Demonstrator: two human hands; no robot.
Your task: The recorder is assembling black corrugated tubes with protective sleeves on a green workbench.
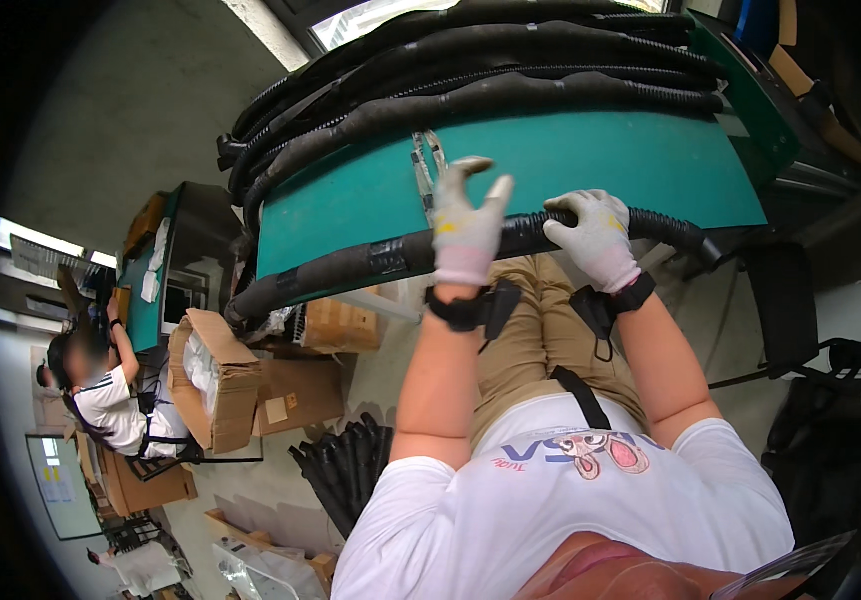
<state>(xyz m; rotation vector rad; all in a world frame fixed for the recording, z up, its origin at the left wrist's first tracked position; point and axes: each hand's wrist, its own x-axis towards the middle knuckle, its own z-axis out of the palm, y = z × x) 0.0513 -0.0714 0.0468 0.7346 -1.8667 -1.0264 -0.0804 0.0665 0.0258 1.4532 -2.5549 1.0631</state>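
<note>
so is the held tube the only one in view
No, several other black tubes lie along the far side of the green table.

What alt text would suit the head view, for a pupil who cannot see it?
A gloved right hand grips a black hose along the near edge of a green table; the gloved left hand is open over the hose, contact unclear. Other hoses lie across the far side.

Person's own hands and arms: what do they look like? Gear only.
The left hand and right hand wear whitish gloves with yellow marks and pinkish cuffs. Black wristbands circle both wrists, each with a dark, boxy attachment; the right one has a thin loop. Forearms are bare below short white sleeves. No cables discernible.
</note>
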